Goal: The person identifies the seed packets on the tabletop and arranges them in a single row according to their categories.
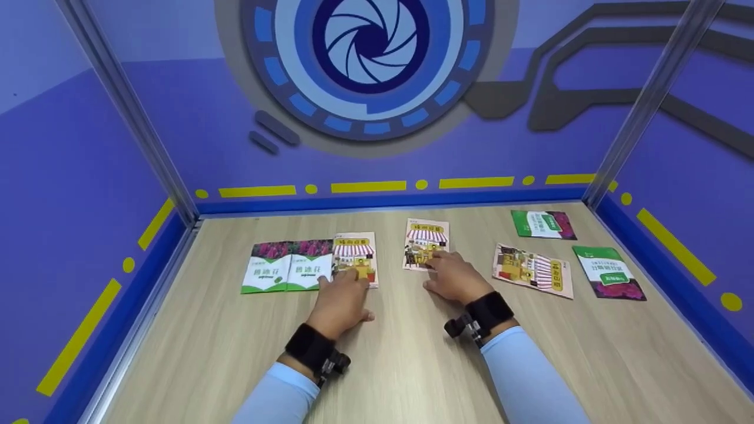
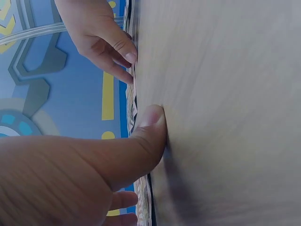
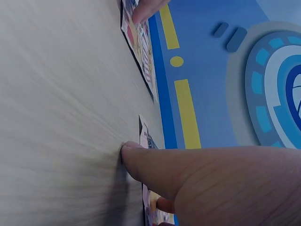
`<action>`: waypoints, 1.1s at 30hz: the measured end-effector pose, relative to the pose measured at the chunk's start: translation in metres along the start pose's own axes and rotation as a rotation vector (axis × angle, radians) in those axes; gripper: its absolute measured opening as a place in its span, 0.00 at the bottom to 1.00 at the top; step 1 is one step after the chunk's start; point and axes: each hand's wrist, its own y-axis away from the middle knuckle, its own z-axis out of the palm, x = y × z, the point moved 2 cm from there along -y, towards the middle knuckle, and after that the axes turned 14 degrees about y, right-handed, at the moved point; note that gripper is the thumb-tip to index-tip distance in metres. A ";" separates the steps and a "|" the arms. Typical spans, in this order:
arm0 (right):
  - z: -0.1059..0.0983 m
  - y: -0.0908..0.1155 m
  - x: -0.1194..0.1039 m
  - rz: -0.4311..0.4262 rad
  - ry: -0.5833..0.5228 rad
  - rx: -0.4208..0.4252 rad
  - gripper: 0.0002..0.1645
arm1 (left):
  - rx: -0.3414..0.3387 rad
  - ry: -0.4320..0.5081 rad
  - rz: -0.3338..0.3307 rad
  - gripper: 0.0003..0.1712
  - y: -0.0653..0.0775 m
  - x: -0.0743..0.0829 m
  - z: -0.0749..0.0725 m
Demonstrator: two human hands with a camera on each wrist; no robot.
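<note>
My left hand (image 1: pixel 341 301) rests its fingertips on the lower part of a pink flat packet (image 1: pixel 353 250) with a striped-awning picture. That packet lies against a pair of white-and-green flower packets, the left one (image 1: pixel 266 268) and the right one (image 1: pixel 310 266). With its fingertips my right hand (image 1: pixel 460 278) touches the lower right of another pink packet (image 1: pixel 425 235), set apart in the middle. The left wrist view shows the left thumb (image 2: pixel 149 136) down on the tabletop. In the right wrist view, the right thumb (image 3: pixel 141 160) also meets the wood beside a pink packet (image 3: pixel 146 200).
On the right lies a third pink packet (image 1: pixel 533 271), turned sideways. Beyond it are two green-and-white flower packets, one at the back (image 1: pixel 542 225) and one nearer the right wall (image 1: pixel 609 274). Blue-purple panels (image 1: pixel 377 171) enclose the wooden table (image 1: pixel 400 365) at the back and sides.
</note>
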 end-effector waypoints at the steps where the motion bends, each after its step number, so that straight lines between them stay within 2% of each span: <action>1: 0.001 0.000 -0.001 -0.001 0.000 0.002 0.34 | 0.002 0.004 -0.003 0.44 0.000 0.000 0.000; 6: 0.003 0.001 -0.006 0.006 0.021 -0.014 0.35 | 0.031 0.034 -0.006 0.48 0.001 -0.002 -0.001; 11: 0.003 0.001 -0.012 -0.015 0.025 -0.037 0.37 | 0.029 0.047 -0.009 0.53 0.002 -0.002 -0.002; 18: 0.003 0.002 -0.020 -0.095 0.006 -0.028 0.38 | 0.028 0.046 -0.013 0.47 0.001 -0.004 -0.002; 23: 0.003 0.003 -0.025 -0.116 -0.002 -0.029 0.38 | 0.042 0.044 -0.016 0.41 0.000 -0.005 0.000; 29: 0.002 0.005 -0.032 -0.144 0.023 -0.080 0.40 | 0.038 0.026 -0.025 0.43 -0.001 -0.005 0.001; 33: 0.001 0.005 -0.035 -0.170 0.031 -0.083 0.40 | 0.038 0.020 -0.024 0.43 0.000 -0.004 0.001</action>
